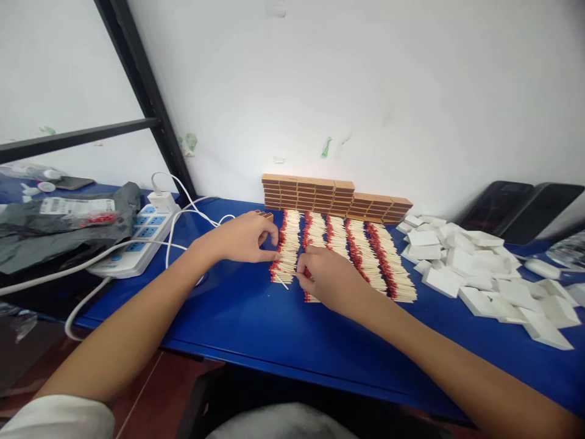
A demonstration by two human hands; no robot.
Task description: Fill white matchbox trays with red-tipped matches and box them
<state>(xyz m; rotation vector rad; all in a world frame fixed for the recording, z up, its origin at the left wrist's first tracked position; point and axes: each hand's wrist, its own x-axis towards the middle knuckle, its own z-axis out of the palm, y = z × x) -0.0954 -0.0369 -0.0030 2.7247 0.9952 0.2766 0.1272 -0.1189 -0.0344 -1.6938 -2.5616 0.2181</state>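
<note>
Rows of red-tipped matches lie on the blue table, with the leftmost row of matches [287, 241] between my two hands. My left hand [247, 238] curves at the left edge of that row, its thumb and forefinger apart and the thumb tip by the match heads. Over the near part of the second row, my right hand [329, 277] has its fingers curled together; anything in them is hidden. One loose match [281, 280] slants out at the near end of the leftmost row. Stacked matchbox sleeves [306, 192] with brown sides stand behind the rows.
White matchbox trays [475, 259] are heaped at the right, before two dark phone-like devices [516, 210]. At the left lie a white power strip [141, 238], looping cables [171, 231] and a grey plastic bag [68, 228]. A white wall [356, 91] rises behind.
</note>
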